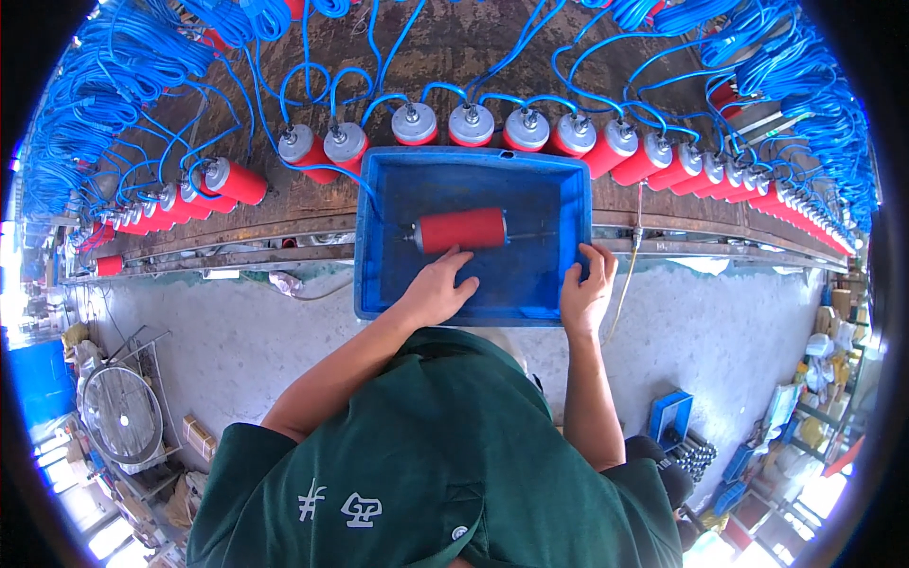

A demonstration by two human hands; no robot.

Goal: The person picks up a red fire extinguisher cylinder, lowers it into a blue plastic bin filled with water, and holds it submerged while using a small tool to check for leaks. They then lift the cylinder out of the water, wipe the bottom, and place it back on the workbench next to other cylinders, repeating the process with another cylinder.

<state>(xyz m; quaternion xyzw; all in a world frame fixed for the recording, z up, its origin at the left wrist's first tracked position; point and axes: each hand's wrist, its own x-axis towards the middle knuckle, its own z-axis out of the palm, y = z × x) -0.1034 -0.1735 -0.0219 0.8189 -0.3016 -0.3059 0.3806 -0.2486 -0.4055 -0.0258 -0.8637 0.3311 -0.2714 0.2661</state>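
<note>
A blue plastic tray [473, 315] sits in front of me, its far part over the workbench edge. Inside it a red cylinder with metal end caps [462, 230] lies on its side, a short metal fitting pointing left. My left hand [437, 289] reaches over the tray's near rim; its fingertips touch the near side of the cylinder, with the thumb apart. At the tray's right wall, my right hand [587, 289] has its thumb and curved fingers around the rim. A blue cable [327, 168] runs over the tray's left rim.
A long row of similar red cylinders [527, 130], cables attached, stands along the brown workbench [322, 204]. Coiled blue cables [123, 80] are heaped behind them. A thin hose [625, 284] hangs to the right of the tray. A round fan [123, 414] stands on the floor at left.
</note>
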